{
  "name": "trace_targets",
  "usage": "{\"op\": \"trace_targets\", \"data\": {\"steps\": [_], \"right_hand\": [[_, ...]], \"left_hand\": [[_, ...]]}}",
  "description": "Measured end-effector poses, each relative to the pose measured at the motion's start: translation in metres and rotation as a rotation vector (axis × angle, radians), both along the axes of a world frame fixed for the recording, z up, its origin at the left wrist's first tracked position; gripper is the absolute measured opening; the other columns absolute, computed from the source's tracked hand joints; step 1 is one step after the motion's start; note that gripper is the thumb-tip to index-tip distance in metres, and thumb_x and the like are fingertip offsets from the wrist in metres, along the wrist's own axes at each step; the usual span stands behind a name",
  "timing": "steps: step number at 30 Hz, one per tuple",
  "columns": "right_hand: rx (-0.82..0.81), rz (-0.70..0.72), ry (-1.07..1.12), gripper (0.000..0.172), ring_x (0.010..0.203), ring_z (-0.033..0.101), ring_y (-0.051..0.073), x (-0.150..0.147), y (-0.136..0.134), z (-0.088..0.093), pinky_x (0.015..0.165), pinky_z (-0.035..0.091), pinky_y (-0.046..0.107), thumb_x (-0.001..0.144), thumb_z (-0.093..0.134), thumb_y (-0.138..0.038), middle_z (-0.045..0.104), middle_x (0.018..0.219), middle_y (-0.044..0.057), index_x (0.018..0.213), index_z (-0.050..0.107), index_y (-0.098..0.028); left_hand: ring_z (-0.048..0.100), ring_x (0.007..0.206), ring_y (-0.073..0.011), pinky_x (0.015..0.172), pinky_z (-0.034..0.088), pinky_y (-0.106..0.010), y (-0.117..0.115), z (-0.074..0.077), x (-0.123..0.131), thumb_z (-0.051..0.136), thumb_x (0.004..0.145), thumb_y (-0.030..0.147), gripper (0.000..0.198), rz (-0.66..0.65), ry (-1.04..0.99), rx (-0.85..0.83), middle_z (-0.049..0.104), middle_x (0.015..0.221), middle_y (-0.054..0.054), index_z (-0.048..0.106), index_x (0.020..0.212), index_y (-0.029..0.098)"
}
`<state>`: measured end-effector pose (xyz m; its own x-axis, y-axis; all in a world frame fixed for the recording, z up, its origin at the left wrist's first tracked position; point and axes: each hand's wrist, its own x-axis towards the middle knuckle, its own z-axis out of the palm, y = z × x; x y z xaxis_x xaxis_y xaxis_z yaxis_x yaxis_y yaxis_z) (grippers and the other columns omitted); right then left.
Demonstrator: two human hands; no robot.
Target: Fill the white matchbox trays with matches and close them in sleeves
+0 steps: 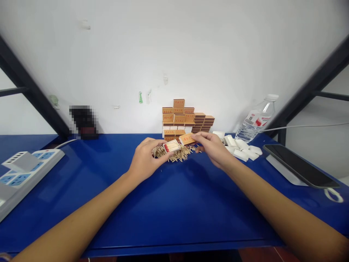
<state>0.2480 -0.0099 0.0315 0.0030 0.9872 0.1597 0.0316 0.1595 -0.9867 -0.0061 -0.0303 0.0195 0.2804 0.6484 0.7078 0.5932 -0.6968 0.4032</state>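
My left hand (pixel 144 160) is closed around a white matchbox tray (pixel 172 146) filled with red-tipped matches. My right hand (pixel 214 147) pinches an orange matchbox sleeve (pixel 187 139) just right of the tray, its end close to the tray. Both are held just above a loose pile of matches (pixel 178 154) on the blue table (pixel 163 203). Behind the pile stands a stack of orange matchboxes (pixel 185 118) against the white wall.
Several white empty trays (pixel 241 148) lie right of my right hand. A plastic water bottle (pixel 256 120) leans behind them. A dark phone (pixel 300 165) rests at the right. A white power strip (pixel 24 167) sits at the left edge.
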Motion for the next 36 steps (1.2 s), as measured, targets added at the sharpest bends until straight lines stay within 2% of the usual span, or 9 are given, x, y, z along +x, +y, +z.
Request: {"op": "trace_targets", "data": {"steps": [3, 5, 10, 15, 18, 23, 28, 32, 36], "right_hand": [[0.043, -0.260, -0.026, 0.029, 0.059, 0.050, 0.012, 0.031, 0.020, 0.011, 0.042, 0.035, 0.021, 0.076, 0.082, -0.045, 0.063, 0.071, 0.003, 0.079, 0.072, -0.018], [0.082, -0.426, -0.031, 0.025, 0.054, 0.046, 0.010, 0.055, 0.039, 0.021, 0.041, 0.032, 0.022, 0.081, 0.079, -0.041, 0.067, 0.075, 0.004, 0.077, 0.069, -0.018], [0.059, -0.682, -0.279, 0.024, 0.053, 0.048, 0.012, 0.095, 0.090, 0.040, 0.046, 0.037, 0.027, 0.088, 0.072, -0.040, 0.076, 0.085, 0.010, 0.080, 0.065, -0.018], [0.080, -0.667, -0.607, 0.034, 0.070, 0.063, 0.021, 0.101, 0.116, 0.031, 0.065, 0.047, 0.034, 0.084, 0.073, -0.048, 0.074, 0.078, 0.011, 0.071, 0.068, -0.017], [0.101, -0.718, -0.707, 0.036, 0.078, 0.066, 0.027, 0.103, 0.115, 0.025, 0.074, 0.048, 0.039, 0.083, 0.073, -0.053, 0.073, 0.081, 0.012, 0.077, 0.073, -0.017], [0.105, -0.748, -0.813, 0.044, 0.086, 0.068, 0.032, 0.106, 0.107, 0.023, 0.077, 0.048, 0.041, 0.094, 0.058, -0.056, 0.073, 0.079, 0.015, 0.084, 0.076, -0.017], [-0.061, -0.632, -0.656, 0.054, 0.072, 0.066, 0.027, 0.097, 0.104, 0.014, 0.064, 0.048, 0.036, 0.096, 0.054, -0.064, 0.068, 0.068, 0.015, 0.075, 0.071, -0.017], [-0.121, -0.574, -0.525, 0.062, 0.055, 0.055, 0.018, 0.091, 0.101, 0.010, 0.048, 0.042, 0.030, 0.099, 0.045, -0.070, 0.065, 0.070, 0.013, 0.081, 0.067, -0.015], [-0.146, -0.546, -0.437, 0.065, 0.051, 0.048, 0.014, 0.090, 0.097, 0.010, 0.043, 0.038, 0.026, 0.097, 0.044, -0.074, 0.062, 0.070, 0.009, 0.082, 0.066, -0.015]], "left_hand": [[0.069, 0.091, -0.0204, 0.081, 0.057, -0.036, 0.001, 0.000, -0.002, 0.083, 0.087, 0.036, 0.029, 0.014, -0.006, 0.006, 0.078, 0.100, -0.003, 0.076, 0.112, 0.023], [0.068, 0.093, -0.0216, 0.082, 0.057, -0.037, 0.001, -0.002, -0.002, 0.082, 0.088, 0.037, 0.030, 0.006, 0.000, 0.016, 0.077, 0.100, -0.004, 0.076, 0.113, 0.022], [0.069, 0.095, -0.0241, 0.083, 0.058, -0.042, 0.003, -0.008, -0.003, 0.081, 0.089, 0.038, 0.032, -0.032, 0.028, 0.052, 0.077, 0.101, -0.006, 0.075, 0.115, 0.021], [0.069, 0.096, -0.0236, 0.083, 0.058, -0.042, 0.003, -0.009, -0.004, 0.082, 0.088, 0.038, 0.034, -0.025, 0.029, 0.069, 0.077, 0.102, -0.005, 0.074, 0.117, 0.023], [0.070, 0.098, -0.0237, 0.085, 0.058, -0.043, 0.003, -0.008, -0.004, 0.082, 0.088, 0.040, 0.035, -0.013, 0.029, 0.065, 0.077, 0.105, -0.005, 0.074, 0.118, 0.023], [0.071, 0.101, -0.0249, 0.088, 0.058, -0.045, 0.002, -0.008, -0.003, 0.080, 0.090, 0.042, 0.037, -0.008, 0.040, 0.077, 0.077, 0.108, -0.006, 0.071, 0.120, 0.023], [0.071, 0.100, -0.0241, 0.086, 0.059, -0.044, 0.003, -0.007, -0.003, 0.079, 0.091, 0.042, 0.036, -0.014, 0.038, 0.096, 0.078, 0.108, -0.005, 0.069, 0.121, 0.024], [0.071, 0.100, -0.0241, 0.085, 0.058, -0.044, 0.003, -0.006, -0.003, 0.080, 0.090, 0.042, 0.035, -0.007, 0.039, 0.096, 0.077, 0.107, -0.005, 0.070, 0.118, 0.024], [0.071, 0.100, -0.0243, 0.086, 0.058, -0.044, 0.002, -0.004, -0.002, 0.081, 0.090, 0.043, 0.035, 0.001, 0.041, 0.089, 0.077, 0.107, -0.005, 0.070, 0.118, 0.025]]}}
